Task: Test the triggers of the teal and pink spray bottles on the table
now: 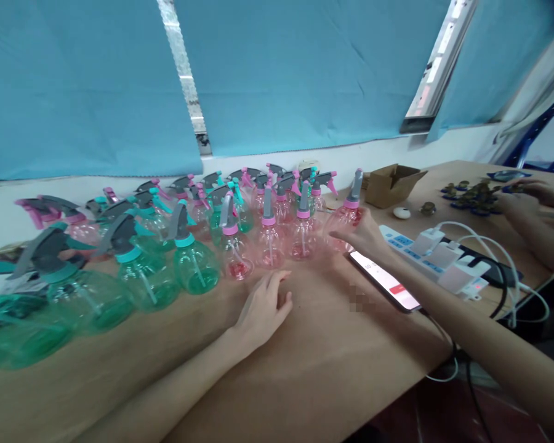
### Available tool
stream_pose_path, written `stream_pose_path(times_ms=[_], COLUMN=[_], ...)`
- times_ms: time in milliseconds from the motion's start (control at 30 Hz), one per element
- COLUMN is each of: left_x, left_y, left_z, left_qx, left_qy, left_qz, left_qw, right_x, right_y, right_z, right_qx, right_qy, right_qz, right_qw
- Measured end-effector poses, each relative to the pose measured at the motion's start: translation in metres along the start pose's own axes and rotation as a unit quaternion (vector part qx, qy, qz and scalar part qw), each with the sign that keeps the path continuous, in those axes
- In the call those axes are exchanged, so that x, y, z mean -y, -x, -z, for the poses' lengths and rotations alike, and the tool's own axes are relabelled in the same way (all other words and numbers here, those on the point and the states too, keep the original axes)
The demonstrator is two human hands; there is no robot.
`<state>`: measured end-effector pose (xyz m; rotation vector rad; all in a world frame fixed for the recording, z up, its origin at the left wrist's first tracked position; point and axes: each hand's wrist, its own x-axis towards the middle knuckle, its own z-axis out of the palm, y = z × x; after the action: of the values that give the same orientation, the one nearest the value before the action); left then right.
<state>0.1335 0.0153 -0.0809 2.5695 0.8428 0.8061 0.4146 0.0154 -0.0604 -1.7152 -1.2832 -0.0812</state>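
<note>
My right hand (364,236) is wrapped round the body of a pink spray bottle (340,216) with a grey and pink trigger head, at the right end of the front row. The bottle leans slightly, and I cannot tell whether its base touches the table. Over the bare wood in the middle, my left hand (264,306) holds nothing, its fingers loosely apart. Just beyond it stand pink spray bottles, among them a near one (237,253), another (271,241) and a third (303,234). Green spray bottles, such as this one (194,264), continue the row leftward.
Under my right forearm lies a lit phone (388,283), beside a white power strip (413,252) with chargers and cables. An open cardboard box (391,184) and a white round object (401,213) sit behind. Another person's hands (519,206) are near small dark-and-brass parts (473,198).
</note>
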Motion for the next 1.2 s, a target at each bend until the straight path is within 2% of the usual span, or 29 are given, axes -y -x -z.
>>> stream_pose_path(times_ms=[133,200,300,467,600,867,1033,1200], left_x=[0.001,0.0,0.0,0.001,0.002,0.004,0.007,0.016], left_y=[0.0,0.0,0.0,0.003,0.004,0.005,0.013,0.035], left_z=[0.0,0.001,0.003,0.005,0.005,0.007,0.019,0.042], left_qx=[-0.006,-0.01,-0.019,-0.029,-0.026,-0.027,-0.03,-0.028], left_qy=[0.017,0.028,0.044,0.068,0.086,0.104,0.103,0.098], left_qz=[0.001,0.003,0.009,0.022,0.022,0.024,0.041,0.078], left_qw=[1.0,1.0,0.999,0.997,0.996,0.994,0.993,0.992], right_x=[0.024,0.038,0.056,0.075,0.081,0.077,0.089,0.117], right_y=[0.024,0.041,0.067,0.098,0.104,0.108,0.111,0.117], right_z=[0.023,0.028,0.024,0.005,-0.008,-0.033,-0.041,-0.05], right_qx=[0.01,0.038,0.114,0.153,0.159,0.127,0.179,0.227], right_qy=[-0.005,-0.028,-0.093,-0.106,-0.109,-0.114,-0.181,-0.235], right_qz=[0.042,0.068,0.075,0.065,0.086,0.117,0.097,0.094], right_qw=[0.999,0.997,0.986,0.98,0.978,0.978,0.962,0.94])
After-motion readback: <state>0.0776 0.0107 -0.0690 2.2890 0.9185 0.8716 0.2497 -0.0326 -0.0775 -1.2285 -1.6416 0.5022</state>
